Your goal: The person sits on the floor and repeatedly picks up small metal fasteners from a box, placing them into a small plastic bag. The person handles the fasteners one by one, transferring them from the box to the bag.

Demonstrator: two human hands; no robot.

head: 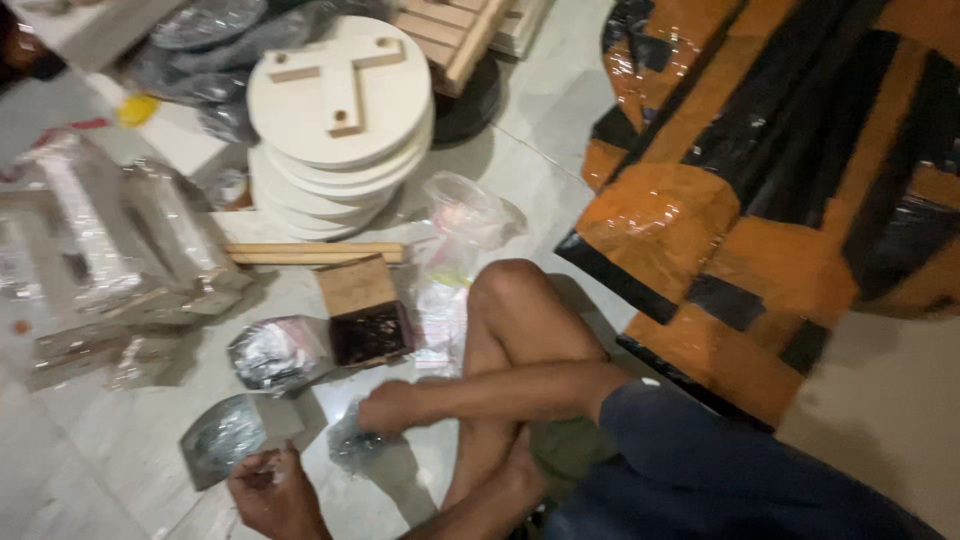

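Shiny plastic bag (235, 432) lies slanted on bare floor (80, 470); our left hand (270, 492) pinches its near edge, our right hand (385, 408) grips another small bag (352, 445).

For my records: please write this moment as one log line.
left hand: holds small item | right hand: on clear plastic bag | floor

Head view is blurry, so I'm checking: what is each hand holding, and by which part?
The left hand pinches a plastic bag of small parts by its near corner. The right hand rests on another small bag; whether it grips cannot be told.
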